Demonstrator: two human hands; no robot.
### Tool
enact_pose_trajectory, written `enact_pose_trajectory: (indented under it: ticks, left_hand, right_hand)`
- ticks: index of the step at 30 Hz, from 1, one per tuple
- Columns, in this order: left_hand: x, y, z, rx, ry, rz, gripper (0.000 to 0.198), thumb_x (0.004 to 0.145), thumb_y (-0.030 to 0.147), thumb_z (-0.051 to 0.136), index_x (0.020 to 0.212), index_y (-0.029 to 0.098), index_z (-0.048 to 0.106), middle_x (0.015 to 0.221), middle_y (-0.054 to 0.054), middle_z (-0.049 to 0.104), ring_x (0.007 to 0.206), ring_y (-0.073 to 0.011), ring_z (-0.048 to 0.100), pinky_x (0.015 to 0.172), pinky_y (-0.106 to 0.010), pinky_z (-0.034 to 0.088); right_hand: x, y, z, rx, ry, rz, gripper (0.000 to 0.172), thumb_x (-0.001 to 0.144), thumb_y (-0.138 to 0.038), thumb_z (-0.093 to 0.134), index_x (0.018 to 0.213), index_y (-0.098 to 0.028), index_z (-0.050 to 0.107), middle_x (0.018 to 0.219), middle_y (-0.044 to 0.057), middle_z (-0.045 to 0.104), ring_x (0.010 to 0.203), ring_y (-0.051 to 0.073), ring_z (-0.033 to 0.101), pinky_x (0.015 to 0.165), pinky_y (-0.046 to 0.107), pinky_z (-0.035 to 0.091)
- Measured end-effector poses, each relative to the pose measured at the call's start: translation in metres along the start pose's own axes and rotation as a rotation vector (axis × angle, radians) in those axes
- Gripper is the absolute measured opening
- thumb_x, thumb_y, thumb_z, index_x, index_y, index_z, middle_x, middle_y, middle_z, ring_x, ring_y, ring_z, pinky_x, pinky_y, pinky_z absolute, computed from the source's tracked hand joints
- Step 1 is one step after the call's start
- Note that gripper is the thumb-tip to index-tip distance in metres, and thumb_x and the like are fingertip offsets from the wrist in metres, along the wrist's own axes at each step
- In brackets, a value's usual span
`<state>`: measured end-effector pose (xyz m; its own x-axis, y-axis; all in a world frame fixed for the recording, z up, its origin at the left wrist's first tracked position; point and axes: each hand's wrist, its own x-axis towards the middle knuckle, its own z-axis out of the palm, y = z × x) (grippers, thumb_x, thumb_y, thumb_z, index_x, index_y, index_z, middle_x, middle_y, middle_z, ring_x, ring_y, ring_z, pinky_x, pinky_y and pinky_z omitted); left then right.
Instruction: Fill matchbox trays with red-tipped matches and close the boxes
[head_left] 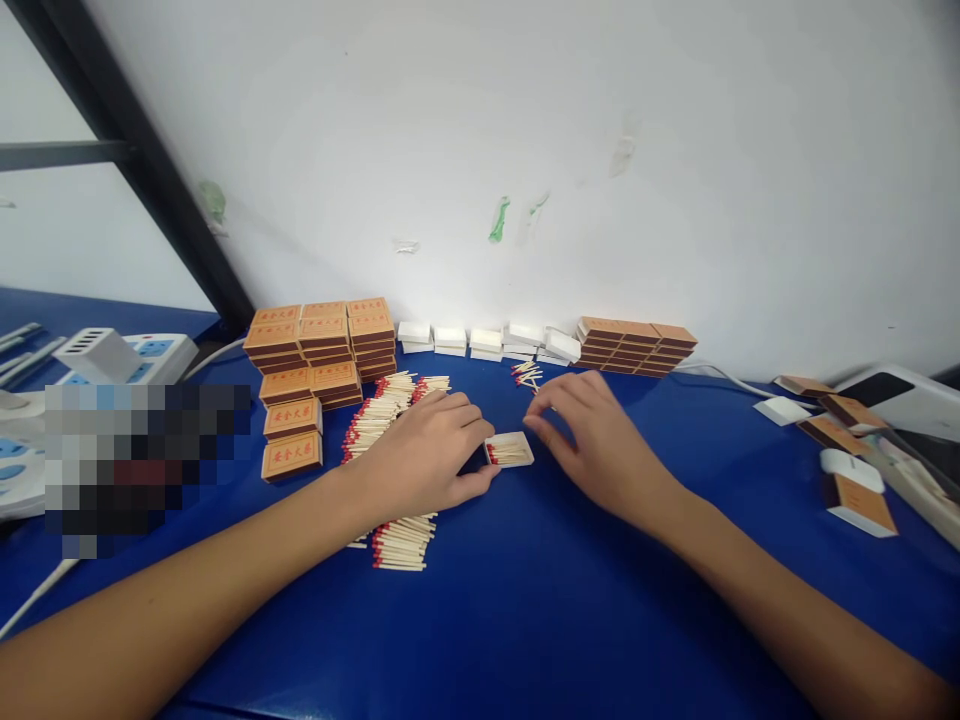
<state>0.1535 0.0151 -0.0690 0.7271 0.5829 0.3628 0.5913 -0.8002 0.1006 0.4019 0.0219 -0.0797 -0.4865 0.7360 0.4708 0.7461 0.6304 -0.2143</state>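
My left hand (435,450) grips the left end of a small white matchbox tray (528,450), thumb on the near side and fingers on the far side. Red-tipped matches (508,455) lie lengthwise inside this tray. Just right of it hovers my right hand (592,440), its fingers curved and a small gap showing between thumb and forefinger; I see nothing in it. A long heap of matches (401,545) spreads under and around my left hand and wrist, partly hidden. Several loose matches (527,374) lie beyond the tray.
Stacked brown matchboxes (322,340) stand at the back left, more matchboxes (634,345) at the back right. White trays (486,342) line the wall between them. Far left are a power strip (161,355) and a blurred-out object. At right lie scattered matchboxes (862,500) and a cable (724,375).
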Motion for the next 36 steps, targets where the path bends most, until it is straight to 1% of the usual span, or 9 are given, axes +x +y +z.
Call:
enact_pose_trajectory:
  ticks: [3,6,10,16,19,21,23,29,36]
  left_hand:
    - [0.0,0.0,-0.001,-0.001,-0.009,-0.004,0.025,0.098,0.037,0.062,0.102,0.015,0.073,0.094,-0.009,0.071,0.097,-0.0259,0.064,0.092,-0.043,0.052]
    - [0.0,0.0,-0.002,-0.004,-0.013,0.003,0.025,0.098,0.037,0.061,0.102,0.015,0.073,0.094,-0.009,0.071,0.097,-0.0257,0.064,0.092,-0.042,0.052]
    - [0.0,0.0,-0.002,-0.003,-0.011,0.005,0.027,0.099,0.038,0.061,0.103,0.015,0.074,0.095,-0.009,0.071,0.097,-0.0261,0.064,0.092,-0.043,0.052]
    - [0.001,0.0,-0.003,-0.004,-0.028,-0.005,0.026,0.098,0.037,0.061,0.103,0.015,0.073,0.096,-0.009,0.072,0.099,-0.0262,0.064,0.093,-0.043,0.051]
    - [0.0,0.0,-0.003,-0.001,-0.029,-0.004,0.026,0.098,0.037,0.062,0.104,0.015,0.073,0.096,-0.009,0.072,0.098,-0.0261,0.064,0.093,-0.042,0.051]
    - [0.0,0.0,-0.002,0.0,-0.028,-0.002,0.026,0.098,0.037,0.061,0.104,0.015,0.073,0.096,-0.009,0.072,0.098,-0.026,0.064,0.092,-0.042,0.051]
    - [0.0,0.0,-0.002,-0.003,-0.027,0.0,0.026,0.098,0.038,0.061,0.104,0.015,0.073,0.096,-0.009,0.072,0.098,-0.0261,0.064,0.093,-0.043,0.052]
    - [0.0,0.0,-0.001,-0.007,-0.025,0.002,0.027,0.098,0.038,0.061,0.103,0.014,0.074,0.097,-0.009,0.072,0.1,-0.0264,0.064,0.095,-0.043,0.052]
    - [0.0,0.001,-0.001,-0.007,-0.023,0.007,0.027,0.099,0.038,0.061,0.103,0.014,0.074,0.097,-0.009,0.072,0.099,-0.0263,0.064,0.094,-0.043,0.052]
  right_hand:
    - [0.001,0.027,0.006,-0.071,0.14,0.115,0.011,0.099,-0.034,0.061,0.098,-0.023,0.062,0.098,0.011,0.066,0.099,0.031,0.056,0.089,0.05,0.048]
    - [0.003,0.046,0.012,-0.07,0.097,0.175,0.017,0.096,-0.04,0.065,0.095,-0.023,0.064,0.094,0.01,0.066,0.094,0.03,0.056,0.085,0.048,0.049]
    - [0.004,0.051,0.016,-0.063,0.013,0.207,0.021,0.099,-0.037,0.059,0.084,-0.023,0.064,0.086,0.008,0.065,0.088,0.028,0.056,0.078,0.044,0.047]
    - [0.002,0.05,0.012,-0.061,-0.008,0.154,0.023,0.102,-0.035,0.053,0.085,-0.023,0.062,0.087,0.009,0.064,0.088,0.028,0.055,0.078,0.043,0.046]
    - [0.006,0.052,0.011,-0.029,-0.005,0.079,0.018,0.103,-0.029,0.048,0.102,-0.023,0.065,0.099,0.011,0.064,0.095,0.029,0.054,0.085,0.046,0.048]
    - [0.009,0.054,0.011,-0.025,-0.013,0.015,0.025,0.103,-0.024,0.044,0.116,-0.024,0.065,0.105,0.012,0.063,0.099,0.03,0.053,0.091,0.049,0.048]
    - [0.012,0.056,0.011,-0.028,-0.025,-0.03,0.031,0.104,-0.022,0.041,0.121,-0.025,0.066,0.107,0.013,0.062,0.101,0.03,0.052,0.092,0.051,0.049]
    - [0.014,0.059,0.011,-0.077,0.0,-0.077,0.021,0.103,-0.022,0.048,0.102,-0.022,0.068,0.102,0.013,0.061,0.1,0.03,0.051,0.093,0.05,0.049]
    - [0.013,0.064,0.012,-0.095,-0.012,-0.078,0.018,0.104,-0.023,0.048,0.102,-0.022,0.066,0.103,0.013,0.061,0.099,0.029,0.049,0.093,0.049,0.048]
